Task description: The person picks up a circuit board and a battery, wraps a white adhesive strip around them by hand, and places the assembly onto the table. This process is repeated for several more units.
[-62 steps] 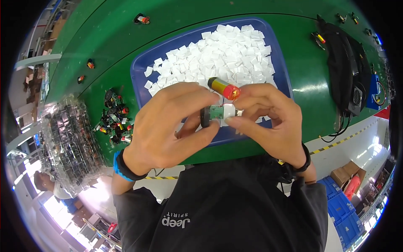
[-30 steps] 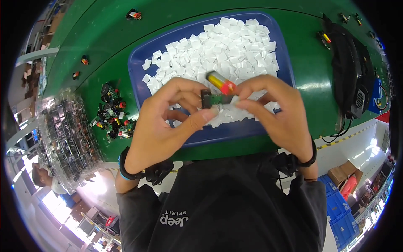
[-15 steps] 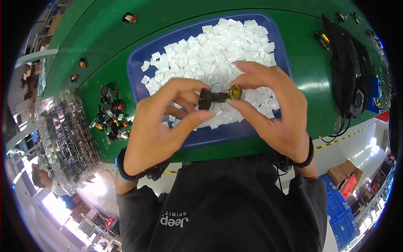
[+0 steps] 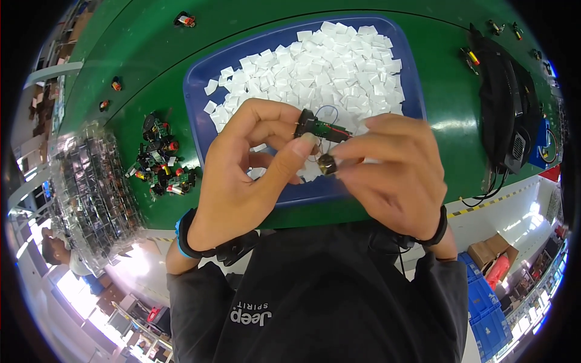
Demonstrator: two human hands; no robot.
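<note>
Above a blue tray (image 4: pixel 191 115) of small white square pieces (image 4: pixel 339 66), my left hand (image 4: pixel 242 175) pinches a small green circuit board (image 4: pixel 330 131) by the black round part (image 4: pixel 305 123) on its end. A thin wire loops up beside the board. Below the board's far end, the fingers of my right hand (image 4: pixel 399 175) are closed on a small dark, yellowish round part (image 4: pixel 327 164). Whether wires join this part to the board is hard to make out.
A pile of similar circuit board assemblies (image 4: pixel 160 157) lies left of the tray, beside a stack of clear plastic packs (image 4: pixel 97 187). One loose assembly (image 4: pixel 185 20) lies at the far left. A black bag (image 4: pixel 502 97) rests on the right of the green table (image 4: pixel 451 121).
My right hand has drawn down and turned, bringing the round part from the board's end to below it. My left hand has tilted the board, so its green face shows.
</note>
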